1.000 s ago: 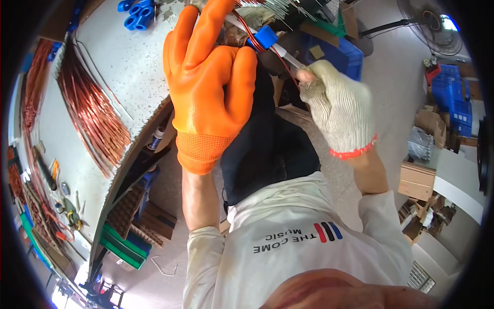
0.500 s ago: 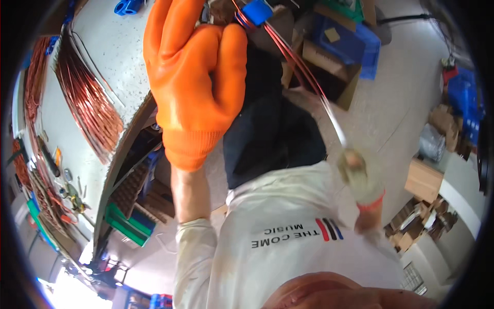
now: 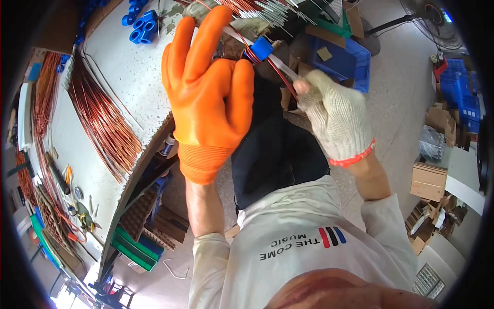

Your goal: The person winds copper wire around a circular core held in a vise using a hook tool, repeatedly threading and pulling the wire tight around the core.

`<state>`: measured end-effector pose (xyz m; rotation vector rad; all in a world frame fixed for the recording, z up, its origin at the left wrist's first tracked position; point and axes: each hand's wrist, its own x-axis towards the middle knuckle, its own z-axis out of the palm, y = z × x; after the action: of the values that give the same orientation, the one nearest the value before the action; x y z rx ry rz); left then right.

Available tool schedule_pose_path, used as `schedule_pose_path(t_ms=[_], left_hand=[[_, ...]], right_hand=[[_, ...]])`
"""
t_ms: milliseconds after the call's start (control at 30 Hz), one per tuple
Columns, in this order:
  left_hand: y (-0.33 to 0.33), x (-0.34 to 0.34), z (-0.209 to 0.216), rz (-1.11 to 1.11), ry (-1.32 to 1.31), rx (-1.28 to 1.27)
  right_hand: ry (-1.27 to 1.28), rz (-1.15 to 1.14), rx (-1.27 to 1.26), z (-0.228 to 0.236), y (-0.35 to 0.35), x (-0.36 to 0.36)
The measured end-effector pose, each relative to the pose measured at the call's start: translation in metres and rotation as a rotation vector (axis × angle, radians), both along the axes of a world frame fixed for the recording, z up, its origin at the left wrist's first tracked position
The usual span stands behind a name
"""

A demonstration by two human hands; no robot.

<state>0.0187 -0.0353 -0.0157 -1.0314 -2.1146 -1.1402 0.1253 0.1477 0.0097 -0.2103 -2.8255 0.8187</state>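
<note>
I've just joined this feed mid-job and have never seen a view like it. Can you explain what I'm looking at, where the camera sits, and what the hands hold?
It is a fisheye camera on a person's head, looking down, so edges bend. No machine: two gloved hands. The left hand, in an orange rubber glove, holds up a blue plastic piece with thin red wires. The right hand, in a white knit glove, pinches a pale slim sleeve beside it. On the grey workbench lie bundles of copper wire and more blue pieces.
</note>
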Motion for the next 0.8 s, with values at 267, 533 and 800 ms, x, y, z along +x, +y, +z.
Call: schedule_pose_path(t_ms=[267,533,800], left_hand=[[-0.004,0.017,0.005,0.217,-0.044,-0.107],[0.013,0.034,0.015,0.285,0.575,-0.373],[0.021,0.036,0.043,0.163,0.549,-0.216]], right_hand=[[-0.522,-0.1,-0.861,-0.001,0.036,0.094],[-0.515,-0.146,-0.364,0.0,0.09,0.181],[-0.315,-0.112,-0.106,-0.011,0.094,0.167]])
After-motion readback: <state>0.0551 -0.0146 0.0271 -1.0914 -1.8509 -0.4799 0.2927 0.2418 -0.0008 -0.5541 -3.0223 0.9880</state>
